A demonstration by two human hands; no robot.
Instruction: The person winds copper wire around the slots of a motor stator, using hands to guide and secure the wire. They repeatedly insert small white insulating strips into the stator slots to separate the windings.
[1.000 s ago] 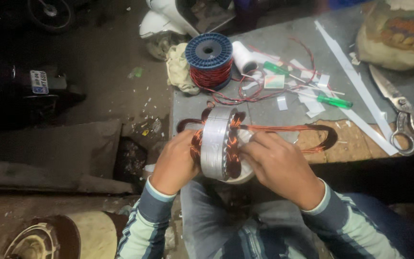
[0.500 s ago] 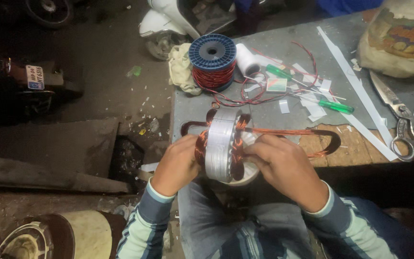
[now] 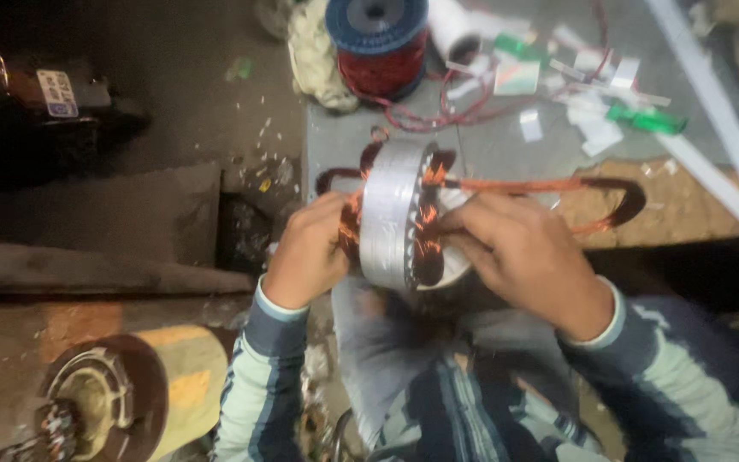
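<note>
I hold a round silver motor stator (image 3: 391, 214) upright on its edge at the near rim of the grey workbench (image 3: 489, 154). My left hand (image 3: 310, 252) grips its left face, fingers over the copper windings. My right hand (image 3: 515, 248) presses against its right face, fingertips at the orange copper coil (image 3: 425, 227). A long loop of copper wire (image 3: 592, 188) trails from the stator to the right across the bench.
A blue spool of red wire (image 3: 378, 43) stands at the bench's back, with a white roll (image 3: 455, 26), scraps of paper and a green pen (image 3: 647, 118) beside it. A white strip (image 3: 712, 180) lies at the right. A yellow motor (image 3: 121, 393) sits on the floor, lower left.
The view has moved closer and down, so the bench's far items have slid toward the top edge. Both hands stay on the stator, which has shifted slightly.
</note>
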